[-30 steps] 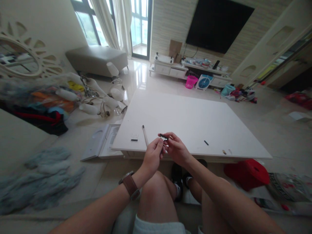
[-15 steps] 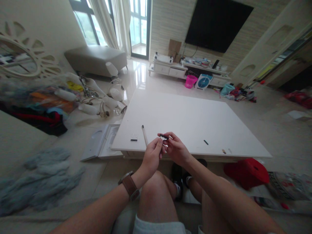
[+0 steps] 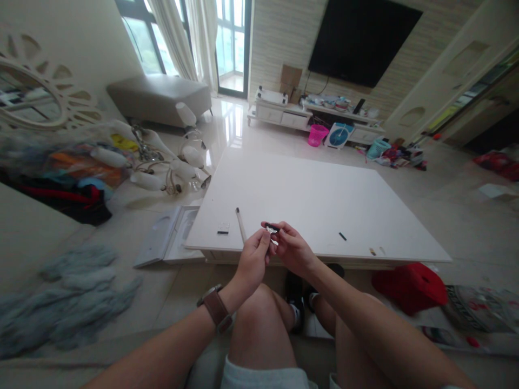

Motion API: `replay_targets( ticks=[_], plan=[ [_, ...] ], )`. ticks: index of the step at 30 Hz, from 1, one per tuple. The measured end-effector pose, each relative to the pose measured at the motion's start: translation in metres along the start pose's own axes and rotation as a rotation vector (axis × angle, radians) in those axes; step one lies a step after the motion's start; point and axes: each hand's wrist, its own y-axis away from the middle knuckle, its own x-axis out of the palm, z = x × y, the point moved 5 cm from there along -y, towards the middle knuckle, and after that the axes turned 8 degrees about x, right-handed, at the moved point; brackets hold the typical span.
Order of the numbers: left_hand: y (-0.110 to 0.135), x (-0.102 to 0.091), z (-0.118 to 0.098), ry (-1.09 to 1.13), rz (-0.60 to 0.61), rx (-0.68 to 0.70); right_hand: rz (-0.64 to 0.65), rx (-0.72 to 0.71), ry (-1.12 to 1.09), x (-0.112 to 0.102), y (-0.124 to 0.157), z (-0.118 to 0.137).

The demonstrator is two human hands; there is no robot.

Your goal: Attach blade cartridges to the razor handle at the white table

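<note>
Grasping a small black-and-silvery piece (image 3: 271,227) in the closed grip of left hand (image 3: 254,254) and right hand (image 3: 295,248), at the near edge of the white table (image 3: 304,200), between a dark-tipped pale stick (image 3: 240,224) on the left and a short black strip (image 3: 343,236) on the right

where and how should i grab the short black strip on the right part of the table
Probably pinch the black strip at its middle, thumb and finger on its long edges, coming from above: it is short, narrow and lies flat on the white table, with bare surface along both sides. The right hand is nearest, but holds a dark piece.
</note>
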Motion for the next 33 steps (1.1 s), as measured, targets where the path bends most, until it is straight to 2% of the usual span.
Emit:
replay_targets(
  ticks=[14, 25, 33],
  plan=[
    [0.0001, -0.0003, -0.0049, -0.066, 0.008, 0.036, -0.02, 0.003, -0.016, -0.0016, 0.0011, 0.0013],
    [0.0016, -0.005, 0.0028, -0.228, 0.011, 0.11, -0.037, 0.01, -0.016, -0.0071, 0.0004, -0.003],
    [0.0068, -0.0031, -0.0038, -0.299, 0.005, 0.109, -0.061, 0.015, -0.016, -0.0028, 0.0001, 0.0005]
  ],
)
